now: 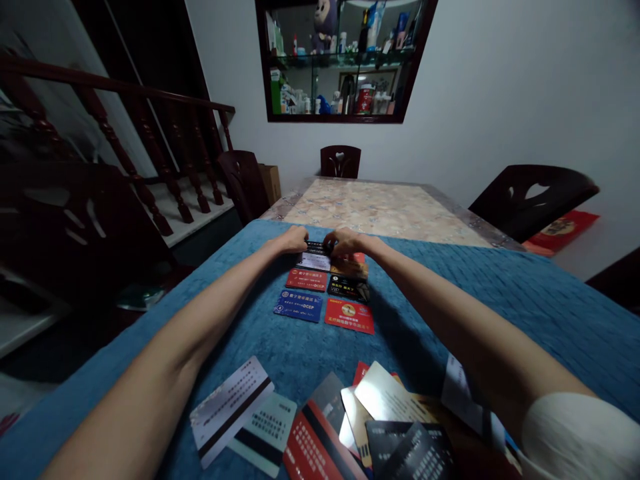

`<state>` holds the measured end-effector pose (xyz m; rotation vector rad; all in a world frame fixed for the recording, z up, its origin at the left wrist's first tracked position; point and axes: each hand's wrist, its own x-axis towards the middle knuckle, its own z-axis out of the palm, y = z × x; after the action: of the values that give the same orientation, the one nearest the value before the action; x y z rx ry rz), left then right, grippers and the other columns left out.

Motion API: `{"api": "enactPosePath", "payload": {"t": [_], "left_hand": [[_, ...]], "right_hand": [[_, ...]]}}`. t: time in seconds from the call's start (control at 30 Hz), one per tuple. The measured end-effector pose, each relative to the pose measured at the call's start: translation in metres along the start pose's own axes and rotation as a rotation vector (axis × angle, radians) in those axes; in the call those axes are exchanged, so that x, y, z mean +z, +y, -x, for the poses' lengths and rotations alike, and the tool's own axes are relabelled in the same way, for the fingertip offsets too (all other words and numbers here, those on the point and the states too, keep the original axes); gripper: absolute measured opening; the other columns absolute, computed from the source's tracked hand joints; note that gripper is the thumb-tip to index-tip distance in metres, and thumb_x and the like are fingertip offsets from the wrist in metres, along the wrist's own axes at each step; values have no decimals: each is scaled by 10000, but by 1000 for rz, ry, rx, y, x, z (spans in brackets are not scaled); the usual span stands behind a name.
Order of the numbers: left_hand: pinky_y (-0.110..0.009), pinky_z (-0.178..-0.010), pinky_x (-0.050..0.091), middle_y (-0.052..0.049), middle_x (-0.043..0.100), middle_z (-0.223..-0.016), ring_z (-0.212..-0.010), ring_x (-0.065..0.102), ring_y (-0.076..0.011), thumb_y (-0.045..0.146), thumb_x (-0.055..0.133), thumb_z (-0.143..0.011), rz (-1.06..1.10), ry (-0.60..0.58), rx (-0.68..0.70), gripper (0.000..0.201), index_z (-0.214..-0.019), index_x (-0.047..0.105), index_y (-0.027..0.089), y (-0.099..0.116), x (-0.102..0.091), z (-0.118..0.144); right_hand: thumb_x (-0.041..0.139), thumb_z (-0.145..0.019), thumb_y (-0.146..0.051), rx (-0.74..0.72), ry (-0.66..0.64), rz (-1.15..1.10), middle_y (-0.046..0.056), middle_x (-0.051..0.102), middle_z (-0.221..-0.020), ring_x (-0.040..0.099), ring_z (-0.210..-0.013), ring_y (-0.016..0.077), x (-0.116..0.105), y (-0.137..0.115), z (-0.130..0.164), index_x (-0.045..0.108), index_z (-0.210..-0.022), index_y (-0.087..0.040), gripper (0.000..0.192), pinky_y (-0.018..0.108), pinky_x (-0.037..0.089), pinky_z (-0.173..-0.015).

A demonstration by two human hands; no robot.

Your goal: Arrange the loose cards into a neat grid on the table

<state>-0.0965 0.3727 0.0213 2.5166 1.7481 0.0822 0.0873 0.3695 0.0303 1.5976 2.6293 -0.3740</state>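
A dark rectangular plastic card [316,248] is pinched between the left hand [294,239] and right hand [342,243], long axis crosswise, at the far end of the card rows.

We see a dim room w/ cool, bluish light, brightest on the white wall [500,100] and the lit cabinet [345,60] up top. Left side w/ the stair rail [125,87] sinks almost to black. Light seems to come from above/behind us: our forearms throw soft shadows on the blue cloth [525,293]. Glare on a silvery card [387,397] near the bottom. Strong wide-angle distortion: arms stretch, edges bow. Near cards are a bit soft; hands [325,241] far off, small, slightly blurred.
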Motion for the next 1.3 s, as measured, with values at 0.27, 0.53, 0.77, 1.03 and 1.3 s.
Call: {"api": "enactPosePath", "payload": {"t": [0.27,0.53,0.77,1.03,1.3], "left_hand": [[-259,-807,526,-90,748,-886,-906,671,-233,107,579,-685,74,34,-61,308,-926,771,106,-3,2,-5],[-263,-807,531,-90,746,-842,-876,675,-226,128,603,-672,134,46,-104,262,-867,774,92,2,-1,-3],[-245,-808,526,-73,743,-818,-891,675,-220,104,600,-644,157,52,-118,294,-877,780,108,3,1,-1],[-269,-821,534,-73,746,-814,-870,681,-232,94,583,-637,163,49,-99,336,-911,777,92,6,2,2],[-272,-822,527,-80,744,-826,-879,679,-228,81,564,-663,164,51,-100,352,-944,776,92,7,2,4]], "right_hand": [[668,-687,-154,4,27,57,56,765,-963,703,-871,214,-1,-5,-5,677,-1246,-195,561,227,522,-734],[648,-665,-125,37,10,91,64,764,-956,706,-886,225,-3,-12,-6,682,-1236,-183,575,236,522,-733],[616,-676,-135,81,12,122,122,724,-1127,675,-1001,242,-3,-15,-8,660,-1267,-148,592,235,512,-737],[603,-706,-204,72,-17,117,89,741,-1010,673,-889,209,0,-14,-9,744,-1082,-177,403,228,477,-688],[615,-740,-237,33,0,93,75,743,-933,660,-822,180,-4,-15,-2,751,-1060,-165,355,214,455,-654]]}}
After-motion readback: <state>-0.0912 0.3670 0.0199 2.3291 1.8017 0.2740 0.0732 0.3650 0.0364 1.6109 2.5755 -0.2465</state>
